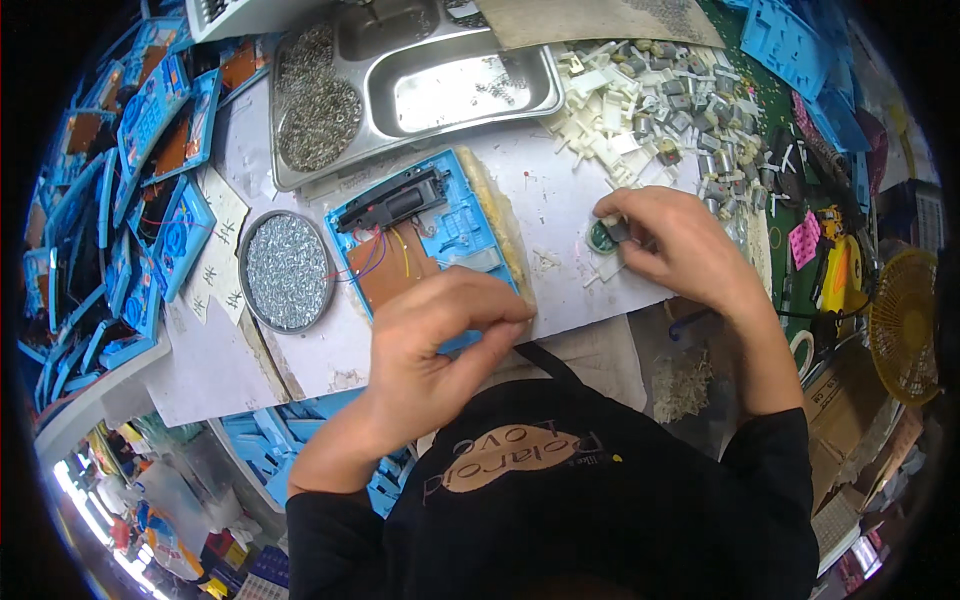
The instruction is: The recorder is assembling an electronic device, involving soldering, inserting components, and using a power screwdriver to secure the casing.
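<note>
A blue plastic housing (455, 225) lies open on the white work surface, with a brown circuit board (385, 270), coloured wires and a black part (395, 203) inside. My left hand (440, 335) rests on the housing's near edge, fingers curled over it. My right hand (675, 245) is off to the right, pinching a small grey motor (618, 231) above a green round piece (600, 238) and white plastic bits.
A round tin of small screws (287, 270) sits left of the housing. A steel tray (420, 85) with springs stands behind. A heap of white parts and grey motors (665, 105) lies at back right. Stacks of blue housings (130, 200) line the left. A yellow fan (905, 320) stands far right.
</note>
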Demonstrator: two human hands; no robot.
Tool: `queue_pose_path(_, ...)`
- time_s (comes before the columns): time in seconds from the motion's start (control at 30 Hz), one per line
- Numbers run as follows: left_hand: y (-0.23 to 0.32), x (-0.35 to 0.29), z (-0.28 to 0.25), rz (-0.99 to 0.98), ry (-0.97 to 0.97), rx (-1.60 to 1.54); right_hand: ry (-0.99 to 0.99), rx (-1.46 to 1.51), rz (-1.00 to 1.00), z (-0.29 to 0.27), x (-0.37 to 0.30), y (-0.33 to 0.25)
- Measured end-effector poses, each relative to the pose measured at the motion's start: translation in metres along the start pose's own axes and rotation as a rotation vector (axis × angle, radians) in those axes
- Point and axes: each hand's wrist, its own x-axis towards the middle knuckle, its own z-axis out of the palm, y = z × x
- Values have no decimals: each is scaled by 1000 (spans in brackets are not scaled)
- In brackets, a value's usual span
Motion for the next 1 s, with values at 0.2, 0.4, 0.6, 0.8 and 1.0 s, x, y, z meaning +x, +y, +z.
queue_pose_path(0.2, -11, -23, 26, -199, 221, -157, 32, 950, 212, 3, -8, -44)
queue_pose_path(0.4, -21, -31, 26, -240, 173, -175, -119, 1296, 156, 40, 2, -61)
queue_pose_path(0.6, -23, -34, 25, -201, 189, -182, -210, 1237, 204, 40, 9, -66)
queue_pose_path(0.8, -23, -39, 25, -203, 185, -247, -82, 900, 57, 38, 6, -73)
queue_pose_path(1.0, -30, -38, 15, 168, 211, 241, 70, 572, -46, 32, 12, -81)
